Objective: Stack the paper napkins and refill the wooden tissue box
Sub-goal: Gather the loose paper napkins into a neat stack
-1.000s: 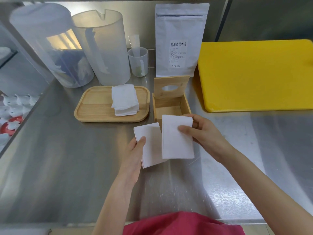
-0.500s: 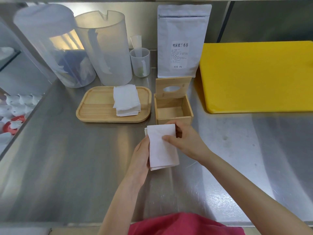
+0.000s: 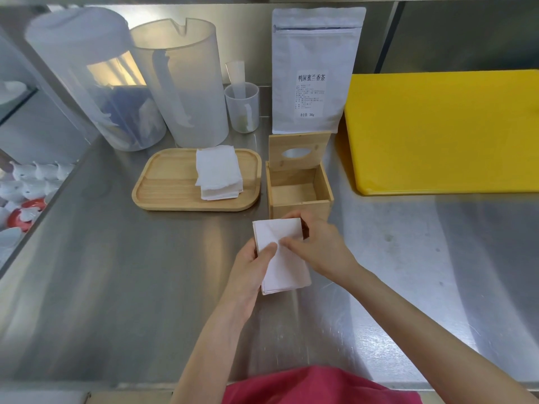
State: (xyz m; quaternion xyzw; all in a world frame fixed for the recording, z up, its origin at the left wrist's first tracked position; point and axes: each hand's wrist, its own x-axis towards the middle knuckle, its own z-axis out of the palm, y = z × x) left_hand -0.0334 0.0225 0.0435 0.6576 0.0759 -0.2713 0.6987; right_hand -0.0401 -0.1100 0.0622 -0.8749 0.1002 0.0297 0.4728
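While two hands [image 3: 248, 269] [image 3: 318, 249] hold one napkin stack [image 3: 287, 266], another stack [image 3: 218, 173] waits.

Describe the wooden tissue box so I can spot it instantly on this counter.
Find the yellow cutting board; just left of it, before the white pouch, sits the wooden tissue box. Unlike the flat wooden tray beside it, it is a deep, empty cube whose raised lid has an oval hole.
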